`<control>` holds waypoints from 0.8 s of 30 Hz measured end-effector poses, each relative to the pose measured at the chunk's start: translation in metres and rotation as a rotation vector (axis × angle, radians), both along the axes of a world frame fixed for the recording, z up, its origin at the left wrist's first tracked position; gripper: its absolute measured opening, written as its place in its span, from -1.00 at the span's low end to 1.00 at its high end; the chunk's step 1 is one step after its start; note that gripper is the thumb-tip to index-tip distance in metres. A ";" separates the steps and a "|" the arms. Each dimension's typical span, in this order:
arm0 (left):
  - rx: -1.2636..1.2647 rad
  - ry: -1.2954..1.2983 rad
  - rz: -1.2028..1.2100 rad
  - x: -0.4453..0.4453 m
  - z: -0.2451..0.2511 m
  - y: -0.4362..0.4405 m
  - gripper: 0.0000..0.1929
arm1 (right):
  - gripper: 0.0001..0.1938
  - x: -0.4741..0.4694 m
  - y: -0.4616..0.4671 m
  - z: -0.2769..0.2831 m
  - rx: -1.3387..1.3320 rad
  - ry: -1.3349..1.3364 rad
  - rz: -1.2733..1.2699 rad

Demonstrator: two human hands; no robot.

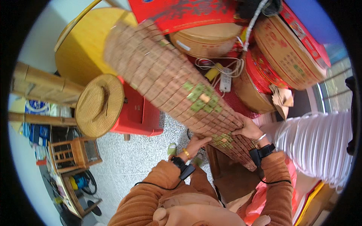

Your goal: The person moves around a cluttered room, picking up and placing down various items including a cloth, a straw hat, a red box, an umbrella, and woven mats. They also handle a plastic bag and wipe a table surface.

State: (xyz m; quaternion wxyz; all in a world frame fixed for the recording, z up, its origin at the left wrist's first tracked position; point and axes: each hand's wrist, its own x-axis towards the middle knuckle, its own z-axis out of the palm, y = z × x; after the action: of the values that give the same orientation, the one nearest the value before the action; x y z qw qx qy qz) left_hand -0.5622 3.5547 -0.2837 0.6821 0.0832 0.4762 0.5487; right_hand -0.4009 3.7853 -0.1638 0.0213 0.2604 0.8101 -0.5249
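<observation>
A long rolled mat of brown tiles (172,82), likely bamboo, with green and pale tile flowers, slants across the view from upper left to lower right. My left hand (195,145) grips its near edge, thumb on top and fingers hidden beneath. On the far side, my right hand (249,130) clasps the mat with the thumb lying over the tiles. The mat's lower end hangs over a dark brown wooden seat or stool (234,175). Its upper end, slightly blurred, covers part of a yellow round board (84,48).
A straw hat (97,104) rests on a red plastic container (138,115). Round cartons (288,50), a white power strip (225,80) and its cable crowd the far side. At right stands a white ribbed roll (316,144). A wooden chair (73,154) stands left on the speckled floor (124,158).
</observation>
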 end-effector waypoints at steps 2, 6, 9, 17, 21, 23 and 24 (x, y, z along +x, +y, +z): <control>0.063 0.001 0.123 -0.001 -0.001 0.009 -0.49 | -0.04 -0.001 0.016 -0.011 0.067 -0.014 0.036; 0.003 -0.040 0.108 0.001 -0.016 0.009 -0.48 | -0.04 0.003 0.014 -0.040 -0.039 0.012 0.011; 0.029 -0.101 0.132 0.008 -0.034 -0.009 -0.51 | -0.05 0.001 0.001 -0.053 -0.031 -0.068 0.020; -0.070 -0.168 0.191 0.004 -0.062 -0.010 -0.48 | -0.03 -0.029 0.020 -0.081 0.025 -0.154 0.140; -0.131 -0.106 0.271 -0.006 -0.060 0.025 -0.41 | -0.04 -0.037 0.056 -0.112 0.043 -0.179 0.123; -0.137 -0.098 0.253 -0.013 -0.062 0.042 -0.39 | -0.02 -0.041 0.073 -0.127 0.014 -0.226 0.080; -0.151 -0.098 0.241 -0.016 -0.065 0.049 -0.38 | -0.01 -0.043 0.079 -0.131 -0.083 -0.251 0.022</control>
State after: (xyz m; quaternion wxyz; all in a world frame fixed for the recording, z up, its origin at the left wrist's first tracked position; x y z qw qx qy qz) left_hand -0.5778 3.6037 -0.3485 0.6381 -0.0526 0.4888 0.5926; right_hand -0.4436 3.8647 -0.2952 0.1391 0.3140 0.7816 -0.5208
